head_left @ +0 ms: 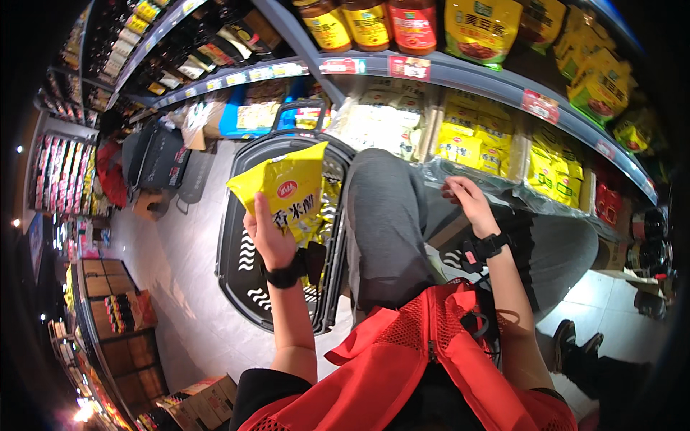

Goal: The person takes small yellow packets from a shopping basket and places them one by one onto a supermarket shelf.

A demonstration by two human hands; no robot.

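Note:
My left hand [272, 233] grips a yellow plastic pouch [291, 179] with a red oval and dark lettering, holding it by its near left side. The pouch is above a black shopping basket [233, 269] with a raised handle. More yellow pouches [330, 197] show inside the basket, partly covered by the held one. My right hand [469, 201] is empty, its fingers loosely bent and apart. It hovers beyond my bent knees, close to clear plastic wrapping [532, 201] in front of the bottom shelf. Yellow packets [463, 144] fill an open box there.
Above the bottom row runs a metal shelf edge [460, 72] carrying sauce jars [366, 25] and yellow pouches [481, 29]. White packets [381, 122] lie left of the yellow ones. A grey tiled aisle floor [172, 287] stretches left. Another person's shoes [571, 345] show at right.

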